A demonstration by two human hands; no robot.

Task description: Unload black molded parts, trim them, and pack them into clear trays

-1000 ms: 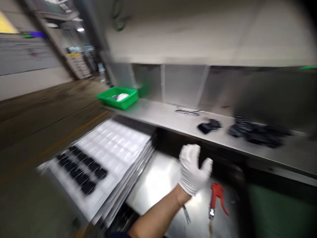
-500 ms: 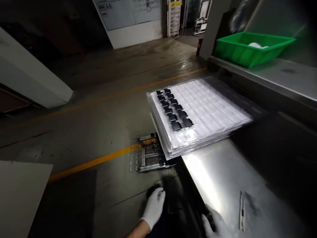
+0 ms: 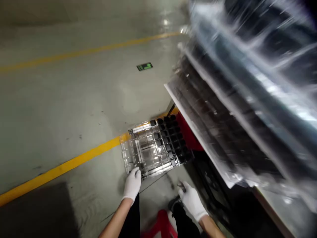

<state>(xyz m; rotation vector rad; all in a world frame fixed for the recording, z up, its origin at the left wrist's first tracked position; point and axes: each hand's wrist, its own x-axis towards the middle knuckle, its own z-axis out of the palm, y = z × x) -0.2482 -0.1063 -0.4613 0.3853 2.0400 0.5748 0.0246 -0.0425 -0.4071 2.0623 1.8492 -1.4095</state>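
Note:
My left hand point(image 3: 132, 185), in a white glove, rests its fingers on the near edge of a clear plastic tray point(image 3: 146, 148) lying on the floor. Small black square parts point(image 3: 170, 140) fill the tray's far half, and its near half shows bare clear cells. My gloved right hand point(image 3: 191, 201) is bunched a little below the tray, beside a dark object point(image 3: 174, 202). A blurred stack of clear trays point(image 3: 235, 109) looms at upper right, above both hands.
A yellow line point(image 3: 61, 168) crosses the grey floor, with a second one point(image 3: 91, 50) farther off. A small green floor sign point(image 3: 144, 66) lies beyond the tray. Something red point(image 3: 160, 226) sits between my legs, and a red sheet point(image 3: 188, 135) shows beside the tray.
The view has swung down from the bench to the floor. Both hands have moved up to the clear tray, and the stack now appears large, blurred and tilted at the right.

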